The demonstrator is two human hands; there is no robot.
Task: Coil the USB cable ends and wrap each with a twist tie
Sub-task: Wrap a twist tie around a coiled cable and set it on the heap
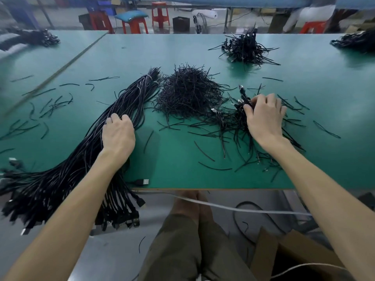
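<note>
USB cables point(125, 102) gripped in left hand point(118, 136), right hand point(263, 116) fingers pinching coiled cable point(243, 100), twist-tie heap point(188, 92) between

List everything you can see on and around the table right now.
Table: one, green.
USB cable bundle: one, black, table left, ends hanging over the front edge.
Twist tie heap: one, black, table centre.
Loose twist ties: many, black, scattered across the table.
Coiled cables: one pile, black, table right of centre.
Far cable piles: three, black, along the back.
Stools: several, red, behind the table.
Cardboard box: one, brown, floor lower right.
Left hand: one, resting on the USB cable bundle.
Right hand: one, gripping the coiled cables.
</note>
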